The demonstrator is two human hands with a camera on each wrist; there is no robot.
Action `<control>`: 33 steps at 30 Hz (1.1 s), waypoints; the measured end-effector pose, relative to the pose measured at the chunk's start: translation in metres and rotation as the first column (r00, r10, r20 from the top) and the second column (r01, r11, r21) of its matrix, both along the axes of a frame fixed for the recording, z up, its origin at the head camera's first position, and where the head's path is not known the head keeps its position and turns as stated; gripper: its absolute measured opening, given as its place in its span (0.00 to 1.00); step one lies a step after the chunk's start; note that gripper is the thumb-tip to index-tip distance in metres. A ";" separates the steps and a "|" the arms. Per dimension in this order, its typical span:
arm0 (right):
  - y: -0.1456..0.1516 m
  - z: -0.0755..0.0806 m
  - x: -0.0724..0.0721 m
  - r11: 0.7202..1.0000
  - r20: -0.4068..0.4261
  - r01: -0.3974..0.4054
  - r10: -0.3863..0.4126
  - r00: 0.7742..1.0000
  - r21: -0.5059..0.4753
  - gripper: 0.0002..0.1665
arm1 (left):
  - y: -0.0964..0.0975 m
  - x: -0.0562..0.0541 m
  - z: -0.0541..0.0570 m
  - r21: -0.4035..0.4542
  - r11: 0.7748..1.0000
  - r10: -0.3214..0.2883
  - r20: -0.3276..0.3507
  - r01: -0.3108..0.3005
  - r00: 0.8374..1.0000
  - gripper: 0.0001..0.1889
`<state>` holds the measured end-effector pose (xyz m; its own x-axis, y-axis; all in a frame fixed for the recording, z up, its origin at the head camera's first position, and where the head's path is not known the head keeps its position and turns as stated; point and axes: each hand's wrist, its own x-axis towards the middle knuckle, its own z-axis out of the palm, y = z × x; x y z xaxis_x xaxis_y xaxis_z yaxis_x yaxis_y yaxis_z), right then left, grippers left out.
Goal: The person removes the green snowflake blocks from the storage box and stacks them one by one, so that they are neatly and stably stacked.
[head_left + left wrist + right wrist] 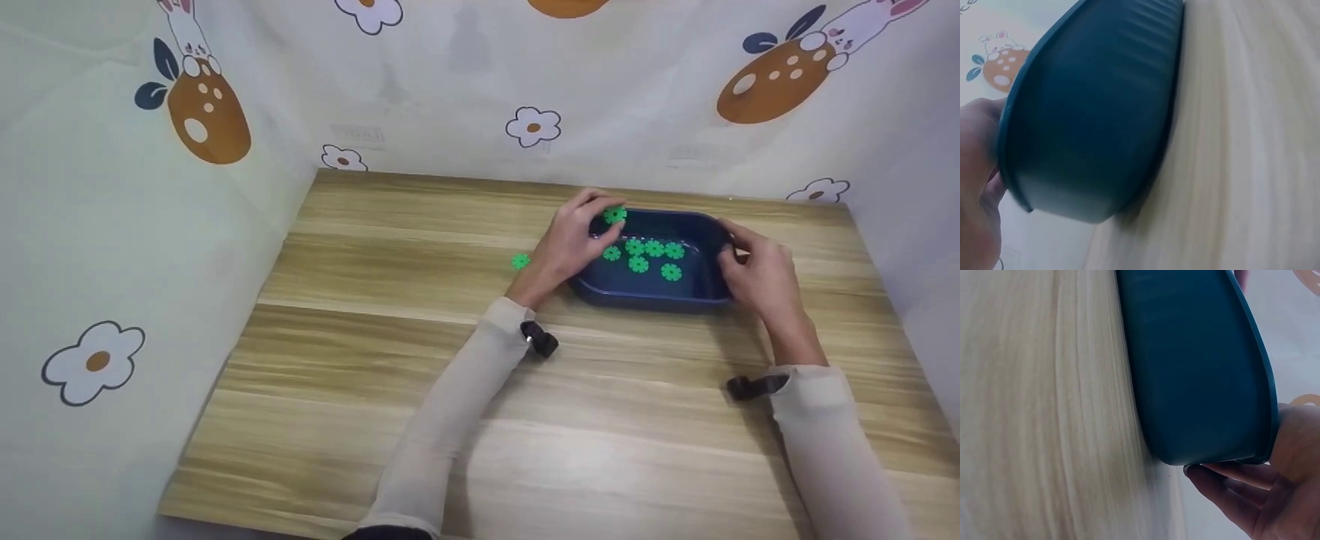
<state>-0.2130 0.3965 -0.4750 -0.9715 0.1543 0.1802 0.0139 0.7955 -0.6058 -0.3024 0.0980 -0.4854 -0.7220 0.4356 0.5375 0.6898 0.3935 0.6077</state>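
In the head view my left hand (568, 238) is over the left end of a dark blue rectangular tub (701, 285). Its thumb and index finger pinch a green notched disc (615, 214). My right hand (766, 276) grips the tub's right end, thumb inside the rim and fingers around the outer side. Several more green notched discs (638, 264) lie flat on the tub floor. The left wrist view has the tub's outer wall (1089, 112) with part of my left hand (977, 180) at the rim. From the right wrist, fingers (1227, 500) show against the tub's end.
One loose green disc (520, 261) lies on the wooden table (390, 360), left of the tub near my left wrist. A pale curtain (442, 97) printed with flowers and rabbits stands behind the table's back edge and along its left side.
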 end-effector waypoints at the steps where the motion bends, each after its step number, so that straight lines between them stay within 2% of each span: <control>1: 0.000 0.000 0.000 1.000 0.000 0.001 -0.001 1.000 -0.001 0.29 | -0.003 0.000 0.000 0.005 1.000 0.004 0.005 -0.004 1.000 0.18; 8: 0.001 0.001 0.000 1.000 -0.006 0.010 -0.010 1.000 -0.005 0.29 | -0.026 -0.005 -0.005 0.064 0.998 -0.007 0.011 0.006 1.000 0.18; 16: 0.000 0.003 0.001 1.000 0.025 0.015 -0.014 1.000 -0.027 0.29 | -0.054 -0.007 -0.008 0.055 0.998 -0.016 0.032 0.014 0.999 0.16; 24: 0.000 0.003 0.001 0.999 0.037 0.005 -0.004 0.999 -0.042 0.30 | -0.085 -0.002 -0.009 -0.020 1.000 -0.023 0.047 0.024 0.999 0.15; 33: -0.001 0.002 0.000 0.999 0.032 0.001 0.000 0.999 -0.036 0.29 | -0.112 0.000 -0.013 -0.100 0.993 -0.053 0.160 0.069 0.986 0.16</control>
